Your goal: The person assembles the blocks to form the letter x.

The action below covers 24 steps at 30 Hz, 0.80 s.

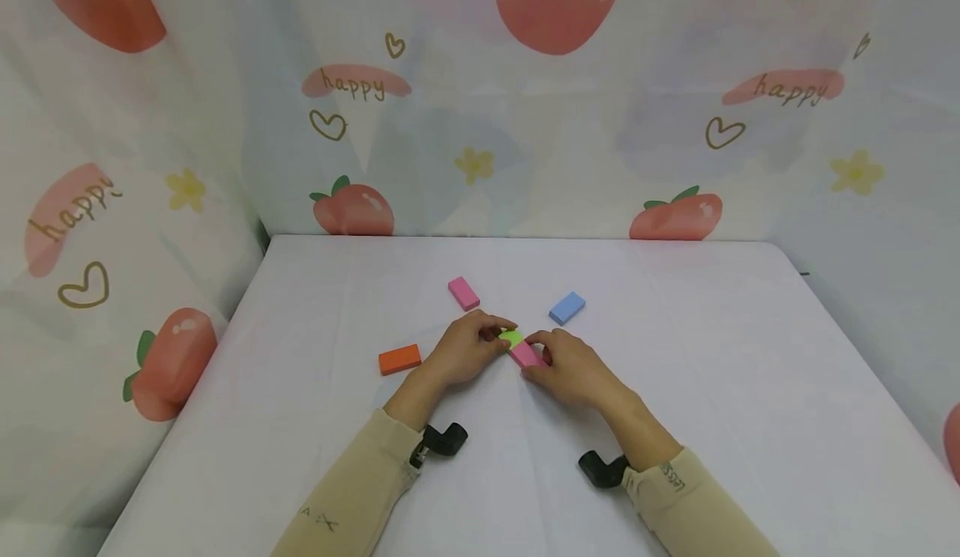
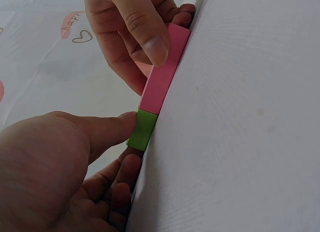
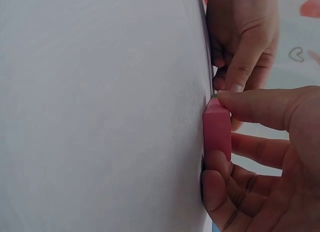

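Hands meet at the middle of a white table [image 1: 675,357], each with fingers curled round one small block. The left hand [image 1: 465,348] pinches a green block [image 1: 512,338] between thumb and fingers; the left wrist view shows its thumb pressed against the green block's side, the other fingers tucked below it. The right hand [image 1: 573,365] grips a pink block [image 1: 525,354], thumb on one long face and fingers on the other, as the right wrist view shows. Both blocks lie flat on the tablecloth, end to end and touching, forming one short bar that runs slantwise between the two hands.

Three more blocks lie loose on the cloth. An orange block [image 1: 400,358] sits just to the left of the left hand. A second pink block [image 1: 463,293] lies beyond the hands, toward the far edge, and a blue block [image 1: 567,308] lies to its right, near the right hand but apart from it. Printed curtains [image 1: 480,107] with peaches, hearts and the word "happy" close in the table on three sides. Both forearms wear beige sleeves [image 1: 352,499].
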### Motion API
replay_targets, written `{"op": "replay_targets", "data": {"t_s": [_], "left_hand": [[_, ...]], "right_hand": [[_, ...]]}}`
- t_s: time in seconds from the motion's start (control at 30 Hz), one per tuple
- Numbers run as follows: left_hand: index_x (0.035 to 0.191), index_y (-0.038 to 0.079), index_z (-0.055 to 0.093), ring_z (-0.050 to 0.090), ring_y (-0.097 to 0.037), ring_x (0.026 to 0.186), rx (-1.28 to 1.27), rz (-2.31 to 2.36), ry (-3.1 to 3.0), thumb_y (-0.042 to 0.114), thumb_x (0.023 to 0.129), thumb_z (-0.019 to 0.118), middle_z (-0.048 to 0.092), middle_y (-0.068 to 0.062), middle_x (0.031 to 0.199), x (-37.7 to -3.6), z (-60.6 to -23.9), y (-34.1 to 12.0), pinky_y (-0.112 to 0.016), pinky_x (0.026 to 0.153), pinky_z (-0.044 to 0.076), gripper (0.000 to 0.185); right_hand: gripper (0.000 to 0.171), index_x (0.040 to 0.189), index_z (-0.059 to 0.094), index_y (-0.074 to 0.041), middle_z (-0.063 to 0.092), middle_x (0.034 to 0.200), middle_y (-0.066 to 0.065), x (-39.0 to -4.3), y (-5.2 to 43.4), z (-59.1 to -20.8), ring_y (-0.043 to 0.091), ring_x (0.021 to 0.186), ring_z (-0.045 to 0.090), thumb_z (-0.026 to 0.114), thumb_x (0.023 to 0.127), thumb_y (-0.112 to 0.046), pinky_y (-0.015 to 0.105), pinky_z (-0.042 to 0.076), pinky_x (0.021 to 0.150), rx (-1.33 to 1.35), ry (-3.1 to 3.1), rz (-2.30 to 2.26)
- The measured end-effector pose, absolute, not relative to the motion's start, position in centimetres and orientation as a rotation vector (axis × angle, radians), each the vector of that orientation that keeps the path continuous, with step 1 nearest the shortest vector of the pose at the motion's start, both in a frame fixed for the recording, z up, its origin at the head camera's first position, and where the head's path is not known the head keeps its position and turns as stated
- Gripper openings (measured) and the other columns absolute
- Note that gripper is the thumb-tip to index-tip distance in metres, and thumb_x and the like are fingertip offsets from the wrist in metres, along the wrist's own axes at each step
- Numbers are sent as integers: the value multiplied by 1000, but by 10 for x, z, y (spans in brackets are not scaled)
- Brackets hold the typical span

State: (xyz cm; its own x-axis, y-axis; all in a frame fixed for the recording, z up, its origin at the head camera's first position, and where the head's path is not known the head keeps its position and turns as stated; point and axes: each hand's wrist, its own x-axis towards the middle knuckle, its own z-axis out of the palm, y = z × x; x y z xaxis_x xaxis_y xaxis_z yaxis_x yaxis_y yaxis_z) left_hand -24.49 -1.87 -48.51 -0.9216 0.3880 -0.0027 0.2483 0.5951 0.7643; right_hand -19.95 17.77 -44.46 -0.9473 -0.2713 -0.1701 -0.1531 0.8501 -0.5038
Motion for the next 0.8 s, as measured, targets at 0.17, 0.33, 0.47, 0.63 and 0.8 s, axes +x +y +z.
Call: {"op": "replay_targets", "data": {"t_s": [0.17, 0.33, 0.47, 0.63, 0.8], "left_hand": [[118, 31, 68, 55, -9, 91, 548, 1236, 2653, 29, 91, 67, 59, 10, 95, -245, -485, -19, -26, 80, 46, 27], [119, 30, 68, 55, -8, 90, 564, 1237, 2652, 29, 91, 67, 60, 10, 95, -246, -486, -19, -26, 80, 46, 28], [119, 31, 68, 55, -8, 90, 554, 1244, 2645, 29, 91, 67, 60, 10, 95, -246, -485, -19, -27, 80, 46, 27], [119, 31, 68, 55, -9, 90, 537, 1247, 2635, 29, 92, 67, 59, 11, 95, -246, -484, -19, -28, 81, 46, 27], [119, 31, 68, 55, -9, 90, 541, 1246, 2628, 30, 92, 67, 59, 10, 96, -245, -486, -20, -27, 80, 46, 27]], "right_hand": [[45, 126, 60, -11, 52, 83, 4, -200, 178, -446, 17, 72, 47, 71, 87, -29, 30, 36, 60, -337, 2798, -749], [44, 126, 59, -10, 52, 82, 4, -200, 177, -446, 17, 71, 47, 70, 87, -28, 30, 36, 59, -332, 2798, -764], [44, 126, 59, -12, 52, 83, 4, -200, 177, -447, 17, 71, 47, 70, 87, -28, 30, 35, 59, -317, 2798, -763], [45, 127, 59, -13, 52, 82, 4, -200, 177, -447, 17, 71, 47, 71, 87, -30, 30, 36, 59, -300, 2797, -769], [51, 130, 57, -11, 53, 80, 3, -200, 178, -446, 16, 70, 48, 72, 86, -33, 30, 37, 60, -288, 2779, -791]]}}
